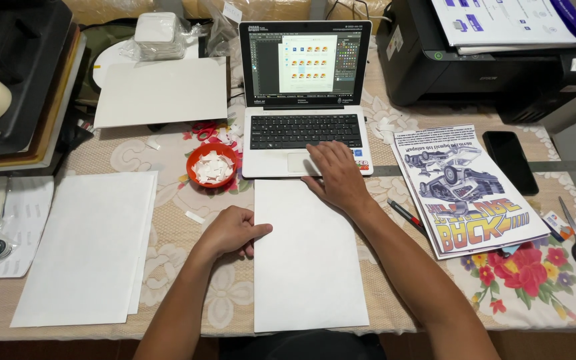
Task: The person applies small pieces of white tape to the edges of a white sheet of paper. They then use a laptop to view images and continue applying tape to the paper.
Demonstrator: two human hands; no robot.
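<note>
Your tabletop (168, 200) carries a laptop (305, 93) at the back, with a blank sheet (308, 267) lying just in front of it. Your right hand (338, 177) lies flat, fingers spread, on the laptop's touchpad. Your left hand (235, 230) rests loosely curled against the sheet's left edge, pinching nothing.

Laptop screen (305, 63) top centre: dark editor, pale sheet, orange thumbnails. Colourful car poster (465, 190) right.
</note>
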